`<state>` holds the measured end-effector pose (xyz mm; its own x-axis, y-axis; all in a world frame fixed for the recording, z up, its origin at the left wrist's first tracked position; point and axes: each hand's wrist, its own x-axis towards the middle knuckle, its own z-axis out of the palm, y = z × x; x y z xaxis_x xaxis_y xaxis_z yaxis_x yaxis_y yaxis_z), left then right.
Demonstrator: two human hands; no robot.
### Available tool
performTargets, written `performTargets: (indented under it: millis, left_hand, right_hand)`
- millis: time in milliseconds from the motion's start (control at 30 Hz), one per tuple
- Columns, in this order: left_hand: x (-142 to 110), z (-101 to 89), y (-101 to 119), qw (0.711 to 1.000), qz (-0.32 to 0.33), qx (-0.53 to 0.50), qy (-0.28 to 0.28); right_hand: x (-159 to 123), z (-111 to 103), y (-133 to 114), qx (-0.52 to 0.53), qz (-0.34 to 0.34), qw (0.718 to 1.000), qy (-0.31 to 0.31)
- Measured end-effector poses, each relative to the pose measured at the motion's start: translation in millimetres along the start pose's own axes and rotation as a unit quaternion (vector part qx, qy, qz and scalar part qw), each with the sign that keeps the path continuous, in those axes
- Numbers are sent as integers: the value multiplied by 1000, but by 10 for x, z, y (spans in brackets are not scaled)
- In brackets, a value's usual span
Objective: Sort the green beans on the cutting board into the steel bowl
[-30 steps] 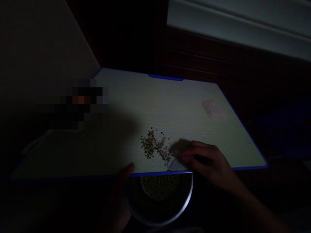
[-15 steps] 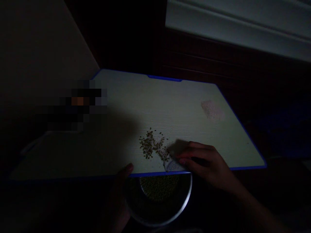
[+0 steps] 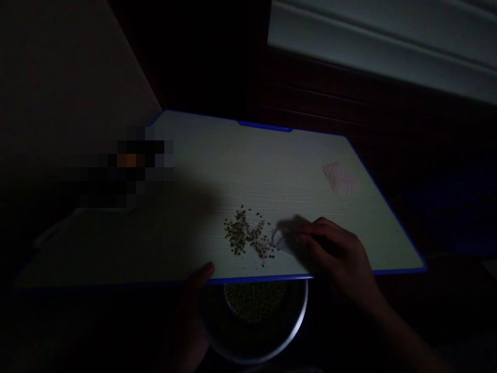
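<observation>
A low white table [image 3: 248,166] with a blue rim holds a scattered pile of small green-brown beans [image 3: 248,233] near its front edge. My right hand [image 3: 337,254] pinches a thin, see-through piece, seemingly plastic [image 3: 283,241], just right of the beans. Under the front edge stands a round metal bowl [image 3: 289,331] with many green beans [image 3: 256,300] inside, partly covered by the tabletop. My left hand [image 3: 196,305] is at the bowl's left side, its thumb lying on the table edge. Its other fingers are lost in the dark below.
A pale pinkish patch [image 3: 341,178] shows at the table's right. A blurred-out dark object [image 3: 124,171] sits on the left side. Behind are a dark wooden front and a light ledge [image 3: 380,46]. Something blue [image 3: 462,212] lies in shadow at right. The scene is very dim.
My right hand has lifted slightly up and right, taking the see-through piece away from the table's front edge. A few beans near that edge have shifted. My left hand and the bowl stay put.
</observation>
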<state>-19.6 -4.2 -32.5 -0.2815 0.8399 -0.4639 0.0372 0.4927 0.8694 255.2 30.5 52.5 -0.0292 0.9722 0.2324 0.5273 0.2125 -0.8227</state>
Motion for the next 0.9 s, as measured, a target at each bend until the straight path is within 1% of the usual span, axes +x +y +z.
performTargets:
  millis: [133,233,333,500,567,700,800,900]
  left_hand:
    - [-18,50,86,999,-36,5,4]
    - [-43,89,165,999,-37,0,18]
    - [-71,97,241,999,-24,16,25]
    - [-111,120,330,998,-65,-6,15]
    - [-109,137,313,996,-76,-34,16]
    - [-74,159,183,988,-120,-93,19]
    - [-48,157,86,991,-94,-92,23]
    - [-52,121,66,994,-72,-76,26]
  right_hand:
    - [11,9,-18,-1,-19,999,-30]
    - [10,-2,-23,5,-23,999,-42]
    - [-2,-23,-6,12,-20,999,-45]
    - [-19,-38,24,22,-5,1000,-21]
    - [-19,-39,23,20,-5,1000,-19]
    - [-8,-44,6,18,-28,998,-57]
    - [-3,-42,-11,20,-40,997,-65]
    - [-8,-38,-18,27,-49,996,-75]
